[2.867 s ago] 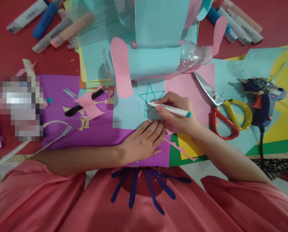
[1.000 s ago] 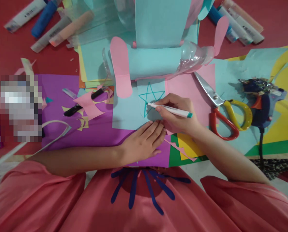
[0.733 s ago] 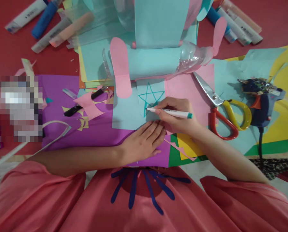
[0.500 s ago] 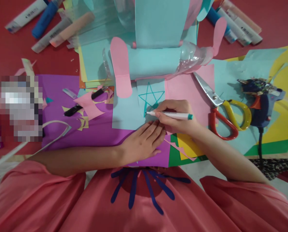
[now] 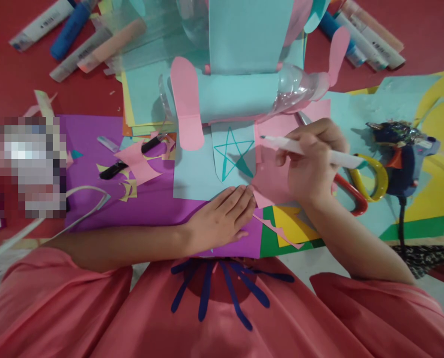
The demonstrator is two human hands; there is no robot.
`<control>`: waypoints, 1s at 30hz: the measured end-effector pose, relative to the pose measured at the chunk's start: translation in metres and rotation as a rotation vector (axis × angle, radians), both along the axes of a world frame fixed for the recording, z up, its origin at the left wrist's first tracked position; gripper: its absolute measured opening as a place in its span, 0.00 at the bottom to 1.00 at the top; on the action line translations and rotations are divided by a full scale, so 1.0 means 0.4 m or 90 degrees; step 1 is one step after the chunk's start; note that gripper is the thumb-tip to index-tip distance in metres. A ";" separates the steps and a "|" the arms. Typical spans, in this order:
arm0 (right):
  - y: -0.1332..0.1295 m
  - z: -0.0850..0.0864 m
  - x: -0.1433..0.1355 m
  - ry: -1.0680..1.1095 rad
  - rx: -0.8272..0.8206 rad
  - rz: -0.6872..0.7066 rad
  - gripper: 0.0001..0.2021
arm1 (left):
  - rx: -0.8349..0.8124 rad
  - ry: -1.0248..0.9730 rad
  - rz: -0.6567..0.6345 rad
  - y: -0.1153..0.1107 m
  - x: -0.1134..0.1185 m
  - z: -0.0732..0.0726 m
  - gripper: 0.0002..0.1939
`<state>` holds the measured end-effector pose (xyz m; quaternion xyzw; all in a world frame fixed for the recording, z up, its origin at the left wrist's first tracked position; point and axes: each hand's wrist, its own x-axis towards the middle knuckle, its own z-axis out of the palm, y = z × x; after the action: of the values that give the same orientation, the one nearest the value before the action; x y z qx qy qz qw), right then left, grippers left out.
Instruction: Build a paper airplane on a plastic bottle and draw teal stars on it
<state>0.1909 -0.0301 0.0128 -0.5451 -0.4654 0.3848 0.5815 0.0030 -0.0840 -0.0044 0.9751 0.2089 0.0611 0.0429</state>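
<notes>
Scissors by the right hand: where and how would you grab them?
Probably by the yellow loop and red loop, from the person's right: both show on that side, with holes for fingers, while the right hand hides most of the blades.

Dim light is muting the red table [image 5: 430, 35]; glints are shining on the clear bottle [image 5: 294, 84]. Blur is softening the marker [image 5: 289, 143]. Pixelation is masking one patch [image 5: 35, 166].
</notes>
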 end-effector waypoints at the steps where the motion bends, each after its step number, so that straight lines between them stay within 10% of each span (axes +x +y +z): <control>1: 0.005 0.003 0.003 0.028 0.013 -0.039 0.07 | 0.004 -0.003 0.000 0.000 0.000 0.001 0.31; 30: -0.035 -0.036 -0.009 -0.158 -0.121 0.258 0.06 | -0.027 0.027 0.010 0.003 0.001 0.008 0.29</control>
<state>0.1871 -0.0440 -0.0018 -0.5362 -0.5946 0.4658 0.3768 0.0036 -0.0829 -0.0012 0.9733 0.2189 0.0359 0.0588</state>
